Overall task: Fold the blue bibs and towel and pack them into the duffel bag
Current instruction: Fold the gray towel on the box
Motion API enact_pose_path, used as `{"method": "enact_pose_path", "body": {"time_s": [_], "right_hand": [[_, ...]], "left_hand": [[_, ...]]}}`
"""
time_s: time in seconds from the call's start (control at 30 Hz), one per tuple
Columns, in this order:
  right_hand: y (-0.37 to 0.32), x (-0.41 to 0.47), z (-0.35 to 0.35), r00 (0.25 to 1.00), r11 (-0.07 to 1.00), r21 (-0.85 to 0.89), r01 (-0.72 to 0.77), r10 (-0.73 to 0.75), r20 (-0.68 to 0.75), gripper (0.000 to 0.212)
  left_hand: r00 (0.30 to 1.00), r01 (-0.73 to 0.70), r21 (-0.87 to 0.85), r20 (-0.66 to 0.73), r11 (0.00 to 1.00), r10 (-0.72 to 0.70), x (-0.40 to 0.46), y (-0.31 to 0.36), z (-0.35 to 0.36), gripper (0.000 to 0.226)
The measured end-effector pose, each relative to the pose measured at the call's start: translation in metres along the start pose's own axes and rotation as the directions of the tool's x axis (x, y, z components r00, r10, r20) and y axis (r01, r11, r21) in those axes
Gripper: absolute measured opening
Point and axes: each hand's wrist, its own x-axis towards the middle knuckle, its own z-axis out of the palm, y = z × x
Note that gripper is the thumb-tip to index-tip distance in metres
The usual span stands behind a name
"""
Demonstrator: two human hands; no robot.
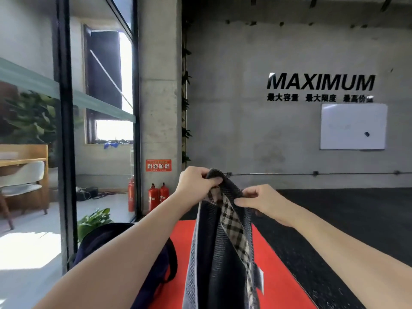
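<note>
Dark blue cloth (220,253) hanging, top edge pinched between left hand (196,181) and right hand (256,200)

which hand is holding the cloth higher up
The left hand pinches the top corner of the dark blue cloth with checked trim; the right hand grips its edge lower.

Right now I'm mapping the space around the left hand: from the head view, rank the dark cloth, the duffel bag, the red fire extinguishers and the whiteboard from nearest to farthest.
1. Dark cloth: pinched at its top edge by the left hand.
2. Duffel bag: low on the left, under the forearm.
3. Red fire extinguishers: on the floor at the pillar's foot.
4. Whiteboard: on the far wall, to the right.
</note>
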Motion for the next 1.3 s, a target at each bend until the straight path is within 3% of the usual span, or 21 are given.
{"method": "enact_pose_path", "body": {"time_s": [0.2,0.37,0.5,0.6,0.73,0.87,1.0,1.1,1.3], "right_hand": [[0.080,-0.026,0.031,0.978,0.982,-0.044,-0.184,0.188,0.095,0.015],[0.104,-0.022,0.023,0.952,0.948,0.150,-0.280,0.294,-0.080,0.010],[0.101,-0.013,0.013,0.923,0.909,0.335,-0.247,0.326,-0.203,0.008],[0.099,-0.008,0.010,0.910,0.963,0.188,-0.192,0.246,-0.334,0.007],[0.095,-0.007,0.005,0.874,0.989,-0.082,-0.119,0.065,-0.482,0.002],[0.099,0.008,0.003,0.858,0.906,-0.407,-0.116,-0.114,-0.500,0.020],[0.130,0.040,0.004,0.918,0.883,-0.434,-0.178,-0.010,-0.396,0.009],[0.172,0.070,0.009,0.944,0.870,-0.446,-0.211,0.063,-0.323,0.030],[0.247,0.144,0.028,0.930,0.846,-0.417,-0.334,0.222,-0.294,0.023]], "left_hand": [[0.999,0.046,0.041,-0.003,0.998,-0.046,0.002,-0.019,0.001,0.011],[0.992,0.117,0.172,-0.059,0.978,-0.108,0.002,-0.038,-0.004,0.011],[0.974,0.227,0.168,-0.021,0.959,-0.226,0.000,-0.054,-0.011,0.023],[0.937,0.346,0.060,0.035,0.936,-0.348,-0.004,-0.058,-0.015,0.006],[0.915,0.384,-0.003,0.135,0.923,-0.381,-0.003,-0.067,-0.020,0.007],[0.924,0.332,0.144,0.150,0.932,-0.353,0.008,-0.094,-0.015,0.011],[0.940,0.314,0.238,0.061,0.919,-0.337,0.027,-0.128,0.005,0.024],[0.947,0.291,0.335,0.035,0.896,-0.320,0.041,-0.164,0.028,0.032],[0.891,0.402,0.305,0.086,0.863,-0.446,0.096,-0.253,0.067,0.014]]}}
